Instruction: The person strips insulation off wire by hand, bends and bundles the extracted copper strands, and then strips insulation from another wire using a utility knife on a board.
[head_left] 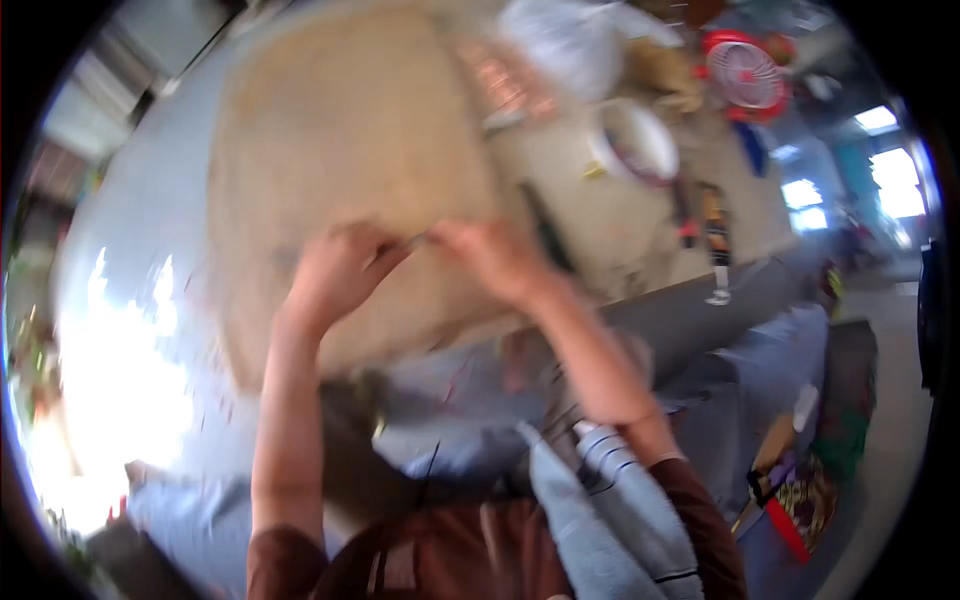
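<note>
Both of my hands are raised over a large tan board [340,130] on the table. My left hand [348,265] has its fingers closed, pointing right. Facing it, my right hand [490,255] is also closed in a pinch. Between the fingertips a small, thin object [416,241] shows; it is blurred and I cannot make out what it is. Just right of my right hand lies a long dark tool [546,228] at the board's right side.
A white bowl [637,142] with small items stands right of the board, near copper-coloured pieces [503,80] and a clear plastic bag [565,45]. Farther right are a red basket [745,75] and a tool with a dark and yellow handle [714,225]. A box [795,500] sits lower right.
</note>
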